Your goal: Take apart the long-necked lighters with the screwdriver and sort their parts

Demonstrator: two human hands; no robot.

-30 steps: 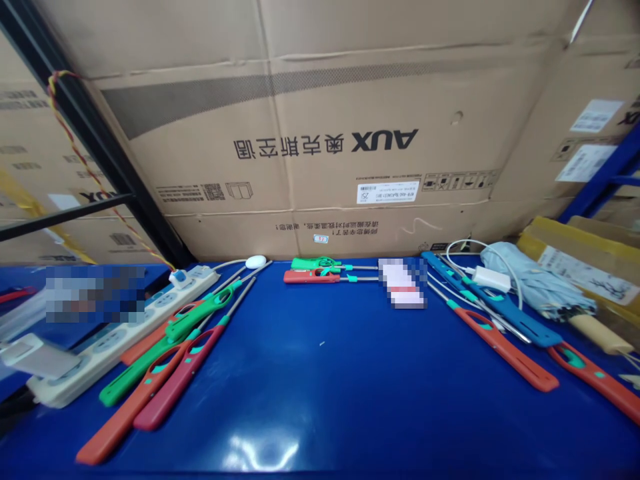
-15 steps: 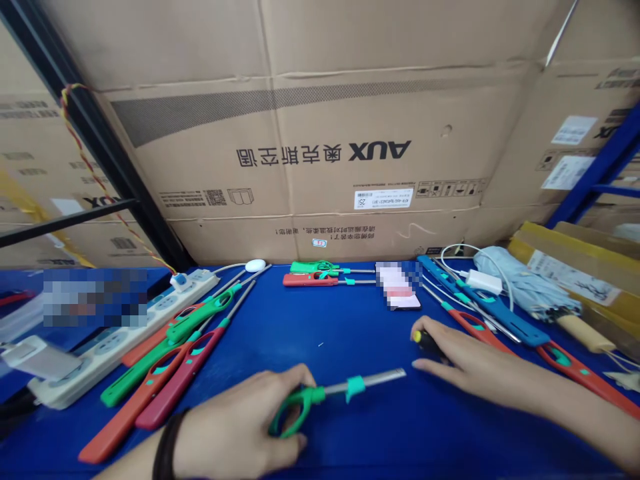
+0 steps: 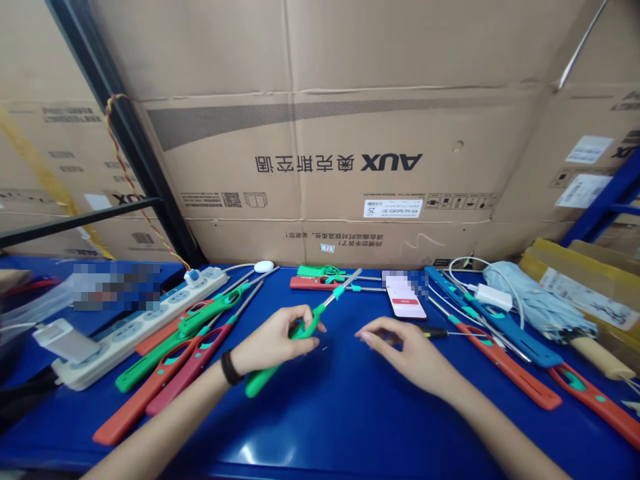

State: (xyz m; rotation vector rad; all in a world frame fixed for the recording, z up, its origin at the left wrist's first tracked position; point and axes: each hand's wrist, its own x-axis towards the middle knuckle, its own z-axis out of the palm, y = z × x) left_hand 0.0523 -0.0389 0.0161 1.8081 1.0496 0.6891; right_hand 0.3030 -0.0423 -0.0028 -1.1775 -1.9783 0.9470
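Observation:
My left hand [image 3: 273, 341] is closed round the handle of a green long-nosed lighter [image 3: 300, 331]. It holds the lighter off the blue table [image 3: 320, 413], with the metal nozzle slanting up to the right. My right hand [image 3: 405, 350] hovers just right of it, fingers loosely stretched toward the lighter and nothing visible in them. A black-handled screwdriver [image 3: 440, 332] lies on the table right behind that hand. A tiny speck [image 3: 324, 348] sits on the table between my hands.
Several lighters [image 3: 175, 353] lie at the left beside a white power strip [image 3: 140, 320]. Two lighters [image 3: 315, 277] and a phone [image 3: 405, 300] lie at the back. More lighters [image 3: 505, 360], a charger [image 3: 493, 295] and a folded umbrella [image 3: 545, 307] lie right. Cardboard boxes [image 3: 340, 160] wall the back.
Both hands came into view and moved forward. My left hand raised the green lighter and swung its nozzle up to the right. My right hand let the screwdriver lie on the table.

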